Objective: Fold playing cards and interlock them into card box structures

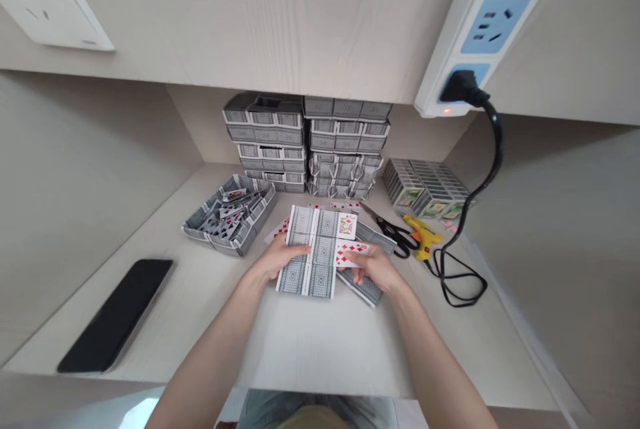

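My left hand grips the left side of a panel of joined playing cards, grey patterned backs facing up. At the panel's right edge, my right hand pinches a ten-of-diamonds-like card, its red pips showing. Just above it a face card sticks out from the panel. Beneath my right hand lies another grey card panel, partly covered. Loose red-pip cards lie behind the panel, and some are half hidden at its left.
Left is a card-built tray holding loose cards; a black phone lies nearer. Behind stand stacked card boxes. Rightward are black scissors, a yellow glue gun, its cord, packaged decks and an overhanging power strip.
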Demonstrator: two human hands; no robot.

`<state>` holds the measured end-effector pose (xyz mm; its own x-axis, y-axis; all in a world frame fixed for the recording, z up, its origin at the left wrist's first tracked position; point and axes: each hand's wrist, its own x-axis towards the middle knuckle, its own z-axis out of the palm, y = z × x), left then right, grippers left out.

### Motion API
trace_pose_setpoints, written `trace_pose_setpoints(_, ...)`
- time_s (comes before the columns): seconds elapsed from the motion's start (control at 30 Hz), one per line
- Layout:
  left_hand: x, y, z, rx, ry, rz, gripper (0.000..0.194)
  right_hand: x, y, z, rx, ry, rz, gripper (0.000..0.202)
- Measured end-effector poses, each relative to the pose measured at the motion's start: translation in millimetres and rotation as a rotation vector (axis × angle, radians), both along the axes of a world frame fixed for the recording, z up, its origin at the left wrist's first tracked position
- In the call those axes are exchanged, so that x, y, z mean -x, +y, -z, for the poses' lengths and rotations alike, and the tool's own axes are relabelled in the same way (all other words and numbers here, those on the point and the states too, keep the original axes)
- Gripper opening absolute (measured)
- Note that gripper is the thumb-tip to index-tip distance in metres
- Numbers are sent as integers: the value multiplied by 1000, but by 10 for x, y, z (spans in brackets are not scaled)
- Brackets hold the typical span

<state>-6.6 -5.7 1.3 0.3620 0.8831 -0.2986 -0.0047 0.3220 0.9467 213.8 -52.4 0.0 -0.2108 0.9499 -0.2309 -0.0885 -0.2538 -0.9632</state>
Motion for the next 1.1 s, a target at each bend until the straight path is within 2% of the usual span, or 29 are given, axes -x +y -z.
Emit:
trace_pose_setpoints(0.13, -14, -9, -7, 11, -1, 15, 37, -13, 1, 2, 45, -18, 15, 31)
trace_pose_setpoints(0.43, 5, -51, -72, 82, -160, 61, 40, -84, -3, -52, 75, 106, -115, 34)
trace_pose_setpoints(0.63, -8, -38, -55, 29, -54, -13, 36, -51, -8, -46, 47, 49, -75, 32)
trace_pose_setpoints(0.77, -11, -41, -58, -34, -36, -12, 35, -43, 4, -27, 44, 1, -50, 33)
trace_pose_setpoints(0.97, -36, -45, -47, -42, -4, -54, 39, -50, 27, 11, 49, 39, -72, 33)
trace_pose_setpoints(1.1, -66, -45, -26, -69, 29, -117, 37, -33, 47, 78, 57, 45, -40, 32)
